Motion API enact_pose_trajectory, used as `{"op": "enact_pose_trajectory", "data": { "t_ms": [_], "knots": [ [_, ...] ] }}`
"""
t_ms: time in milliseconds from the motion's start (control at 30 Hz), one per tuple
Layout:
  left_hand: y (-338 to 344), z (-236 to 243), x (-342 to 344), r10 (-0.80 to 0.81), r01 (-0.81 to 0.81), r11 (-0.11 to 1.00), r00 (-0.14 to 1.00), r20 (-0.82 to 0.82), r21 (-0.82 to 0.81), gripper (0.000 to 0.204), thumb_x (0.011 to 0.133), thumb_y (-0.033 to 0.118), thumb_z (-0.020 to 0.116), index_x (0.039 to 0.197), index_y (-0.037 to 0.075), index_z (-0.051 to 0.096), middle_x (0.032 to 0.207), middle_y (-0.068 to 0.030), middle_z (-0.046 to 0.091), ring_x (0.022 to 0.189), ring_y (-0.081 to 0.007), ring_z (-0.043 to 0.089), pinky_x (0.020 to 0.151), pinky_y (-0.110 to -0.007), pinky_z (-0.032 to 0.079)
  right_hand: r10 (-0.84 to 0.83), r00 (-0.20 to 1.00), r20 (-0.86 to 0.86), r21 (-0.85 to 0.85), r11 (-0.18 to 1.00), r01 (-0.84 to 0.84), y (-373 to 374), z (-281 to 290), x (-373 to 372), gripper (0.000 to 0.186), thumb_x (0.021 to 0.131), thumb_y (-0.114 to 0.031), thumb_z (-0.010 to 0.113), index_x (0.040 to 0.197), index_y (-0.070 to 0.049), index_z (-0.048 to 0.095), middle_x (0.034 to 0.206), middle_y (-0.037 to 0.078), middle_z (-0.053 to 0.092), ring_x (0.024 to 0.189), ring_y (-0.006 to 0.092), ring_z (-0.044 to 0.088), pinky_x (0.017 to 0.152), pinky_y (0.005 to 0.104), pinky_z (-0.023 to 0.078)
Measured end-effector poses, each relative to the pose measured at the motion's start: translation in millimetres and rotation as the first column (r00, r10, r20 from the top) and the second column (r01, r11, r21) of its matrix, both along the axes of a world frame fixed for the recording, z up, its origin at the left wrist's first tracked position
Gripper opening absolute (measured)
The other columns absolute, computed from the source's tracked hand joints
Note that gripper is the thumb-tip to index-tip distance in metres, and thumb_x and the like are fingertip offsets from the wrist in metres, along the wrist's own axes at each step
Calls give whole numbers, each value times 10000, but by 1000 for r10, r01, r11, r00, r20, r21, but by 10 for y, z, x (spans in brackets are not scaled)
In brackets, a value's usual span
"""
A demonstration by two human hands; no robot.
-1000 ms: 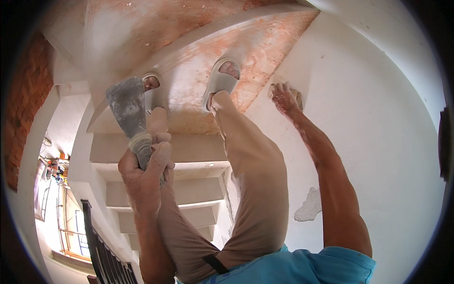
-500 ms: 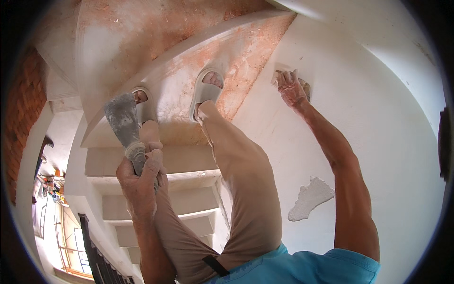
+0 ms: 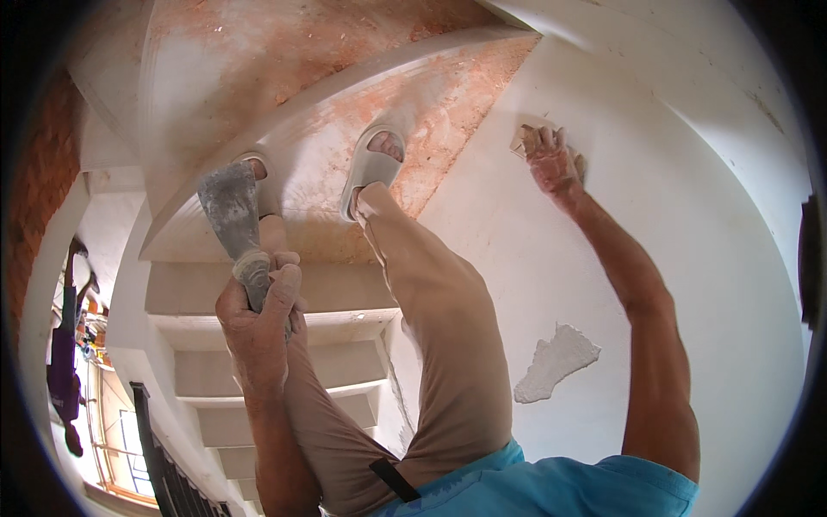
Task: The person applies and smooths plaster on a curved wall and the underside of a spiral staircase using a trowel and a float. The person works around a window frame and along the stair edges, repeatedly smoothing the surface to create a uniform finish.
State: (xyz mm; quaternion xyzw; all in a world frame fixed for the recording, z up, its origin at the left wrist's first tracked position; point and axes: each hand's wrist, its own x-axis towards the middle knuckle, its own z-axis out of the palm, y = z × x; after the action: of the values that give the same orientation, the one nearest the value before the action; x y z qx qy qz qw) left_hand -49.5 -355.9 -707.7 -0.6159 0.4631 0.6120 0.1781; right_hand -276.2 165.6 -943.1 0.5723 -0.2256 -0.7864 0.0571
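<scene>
My left hand (image 3: 263, 332), dusty white, is closed round the handle of a putty knife (image 3: 231, 211). Its wide grey blade points up and away from me, in front of my left leg. On the right, my right hand (image 3: 554, 165) presses a folded, tan piece of sandpaper (image 3: 519, 142) flat to the white wall (image 3: 551, 250). Only the edges of the sandpaper show past the fingers. Lower on the wall is a rough, greyish bare patch (image 3: 556, 362) with a ragged outline.
I stand in sandals on a dusty reddish stair tread (image 3: 457, 103). Pale steps (image 3: 267, 370) descend behind my legs, with a dark railing (image 3: 168, 457) on the left. A person in purple (image 3: 65, 370) is at the far left, below, near a bright window.
My right hand has slid a little to the right along the wall with the sandpaper. The putty knife stays nearly in place. A person has come into view at the far left.
</scene>
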Motion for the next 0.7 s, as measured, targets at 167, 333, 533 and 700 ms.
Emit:
{"op": "enact_pose_trajectory", "data": {
  "t_ms": [167,333,533,700],
  "knots": [
    [-15,11,99,-63,65,998,996,55,-19,170,898,115,695,1025,9,658,816,-4,638,603,-35,505,525,-195,398,-688,515,512,-370,365,854,-1097,309,-961,463,914,-201,509,1347,-37,498,1371,125,517,1174,249,510,967,451,418],
    [23,29,28,4,-3,999,1000,8,-52,132,898,95,696,968,-14,669,711,-1,611,581,-46,505,523,-202,391,-691,596,408,-129,603,787,-1061,515,-322,644,864,-215,652,1419,8,413,1473,128,442,1227,284,482,1049,474,412],
    [7,-7,15,-12,12,1000,999,49,2,153,895,101,693,988,-19,669,762,-20,632,592,-43,507,521,-207,400,-641,469,607,-192,454,870,-1114,427,-463,521,874,-172,565,1333,61,483,1299,167,553,1188,297,518,1030,506,413],
    [11,40,57,-13,14,999,999,35,-33,251,885,110,689,1106,2,635,940,-56,691,594,-33,535,479,-197,412,-733,463,498,-223,407,886,-1506,70,-889,404,849,-228,587,1217,-64,607,1322,151,531,1238,302,477,974,481,427]
  ]
}}
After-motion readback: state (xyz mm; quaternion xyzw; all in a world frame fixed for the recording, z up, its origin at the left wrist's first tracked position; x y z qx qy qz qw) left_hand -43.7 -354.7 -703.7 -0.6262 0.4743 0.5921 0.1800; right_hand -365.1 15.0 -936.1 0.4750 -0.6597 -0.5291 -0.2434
